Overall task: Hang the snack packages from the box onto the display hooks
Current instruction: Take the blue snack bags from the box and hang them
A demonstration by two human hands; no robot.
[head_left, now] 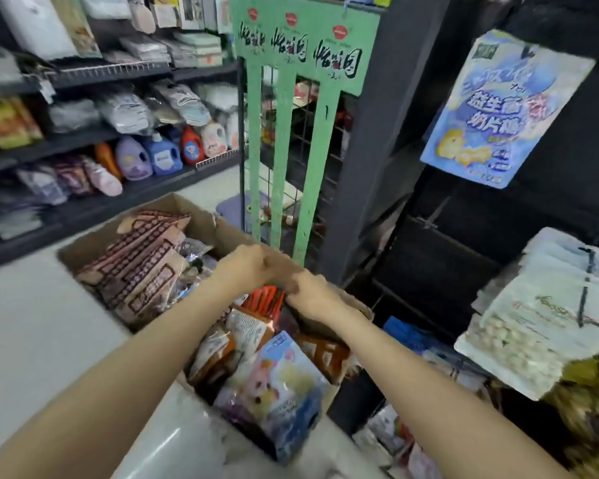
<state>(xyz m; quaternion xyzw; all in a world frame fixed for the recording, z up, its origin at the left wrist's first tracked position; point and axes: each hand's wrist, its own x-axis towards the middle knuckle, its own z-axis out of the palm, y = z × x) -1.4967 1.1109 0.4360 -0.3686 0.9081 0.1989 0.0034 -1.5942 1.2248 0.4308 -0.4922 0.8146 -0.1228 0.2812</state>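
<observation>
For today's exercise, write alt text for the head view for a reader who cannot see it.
Two hands, left and right, meet over an open box full of snack packs on a shop floor. A green rack stands behind it; a blue pack hangs at right.

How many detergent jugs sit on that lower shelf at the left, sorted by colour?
Orange jug: 1
Purple jug: 1
Blue jug: 1
Red jug: 1
Pale pink jug: 1
Total: 5 that show plainly; the picture is blurred, so more may hide behind.
</observation>
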